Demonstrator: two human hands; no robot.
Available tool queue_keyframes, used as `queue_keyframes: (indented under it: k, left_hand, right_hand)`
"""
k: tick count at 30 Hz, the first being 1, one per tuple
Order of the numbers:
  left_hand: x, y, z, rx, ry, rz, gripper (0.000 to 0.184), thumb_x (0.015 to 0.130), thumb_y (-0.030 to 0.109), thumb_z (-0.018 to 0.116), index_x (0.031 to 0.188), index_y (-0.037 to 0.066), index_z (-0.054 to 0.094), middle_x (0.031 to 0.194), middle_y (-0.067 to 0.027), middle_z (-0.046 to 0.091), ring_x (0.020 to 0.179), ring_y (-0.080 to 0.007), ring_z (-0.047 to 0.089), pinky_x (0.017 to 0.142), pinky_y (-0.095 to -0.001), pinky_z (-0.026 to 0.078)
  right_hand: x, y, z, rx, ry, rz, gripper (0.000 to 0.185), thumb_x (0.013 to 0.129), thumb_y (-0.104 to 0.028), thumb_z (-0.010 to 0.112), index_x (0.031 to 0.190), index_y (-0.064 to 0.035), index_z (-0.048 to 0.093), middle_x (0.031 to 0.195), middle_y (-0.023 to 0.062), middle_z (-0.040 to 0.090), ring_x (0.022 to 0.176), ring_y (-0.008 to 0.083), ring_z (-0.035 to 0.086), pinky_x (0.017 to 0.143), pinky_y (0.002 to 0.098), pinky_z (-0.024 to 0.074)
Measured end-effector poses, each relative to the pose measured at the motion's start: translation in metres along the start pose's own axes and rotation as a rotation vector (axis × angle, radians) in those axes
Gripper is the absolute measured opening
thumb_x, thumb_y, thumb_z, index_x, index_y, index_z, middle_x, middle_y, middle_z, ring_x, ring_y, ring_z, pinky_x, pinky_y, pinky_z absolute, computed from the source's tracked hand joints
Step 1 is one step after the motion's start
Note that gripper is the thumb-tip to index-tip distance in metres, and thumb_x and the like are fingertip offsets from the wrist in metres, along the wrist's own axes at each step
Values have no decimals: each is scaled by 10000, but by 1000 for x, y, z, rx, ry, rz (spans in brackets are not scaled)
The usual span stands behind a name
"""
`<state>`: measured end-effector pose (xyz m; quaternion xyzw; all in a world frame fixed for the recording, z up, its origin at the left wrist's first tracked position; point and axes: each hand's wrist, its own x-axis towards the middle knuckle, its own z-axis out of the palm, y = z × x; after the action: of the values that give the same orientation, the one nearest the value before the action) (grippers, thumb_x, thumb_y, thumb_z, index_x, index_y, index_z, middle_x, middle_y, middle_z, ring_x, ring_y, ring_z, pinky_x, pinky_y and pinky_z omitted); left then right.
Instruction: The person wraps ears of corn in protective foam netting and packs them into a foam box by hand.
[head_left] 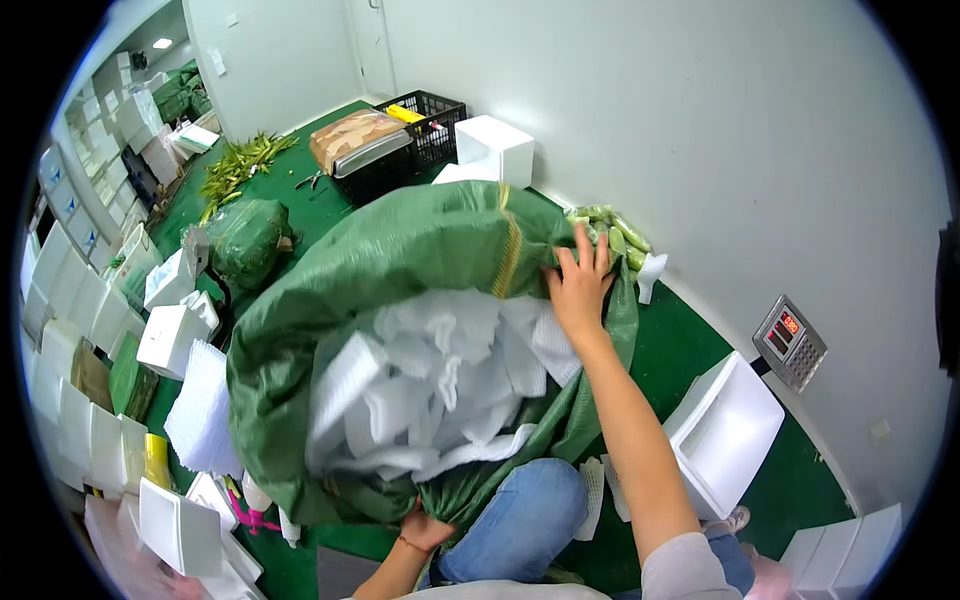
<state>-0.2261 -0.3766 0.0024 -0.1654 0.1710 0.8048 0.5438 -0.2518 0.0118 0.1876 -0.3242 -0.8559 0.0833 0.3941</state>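
Observation:
A large green woven sack (400, 250) stands in front of me, its mouth wide and its rim rolled outward. Inside lies a heap of white foam sheets (430, 390), some folded or curled. My right hand (580, 295) grips the far right part of the rim, its fingers spread apart over the fabric. At the near edge, beside my knee, my left hand (425, 530) is closed on the fabric, with its fingers partly hidden by it.
A digital scale display (790, 343) and a white foam box (725, 435) stand right. Bagged green vegetables (615, 235) lie behind the sack. Black crates (435, 125) and a pile of green stalks (245, 165) are farther back. Several white boxes (175, 340) line the left.

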Motion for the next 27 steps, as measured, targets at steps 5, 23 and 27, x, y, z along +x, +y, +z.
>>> queue_keyframes:
  k: [5,23,27]
  left_hand:
    - [-66,6,-40,1083,119,-226,549,834,230,605,1330,37,469,1425,-121,418,1348,-297,342,1106,-494,246]
    - [104,80,356,2490,-757,1850,270,751,120,610,1009,170,672,866,-90,676,788,-270,638,796,-387,487]
    - [133,79,389,2527,-519,1323,218,806,144,601,1007,81,656,770,-181,628,730,-370,600,698,-414,486]
  right_hand:
    - [55,-1,-31,492,166,-40,308,969,-223,418,1066,39,548,829,198,642,865,351,618,744,353,463]
    - [-15,-37,-123,1372,-419,514,460,915,-145,528,1355,-74,414,1147,72,535,971,171,526,864,315,440]
    - [-103,-31,-119,307,42,-32,766,830,-249,667,1423,11,257,1437,244,266,1322,410,288,1077,460,280]
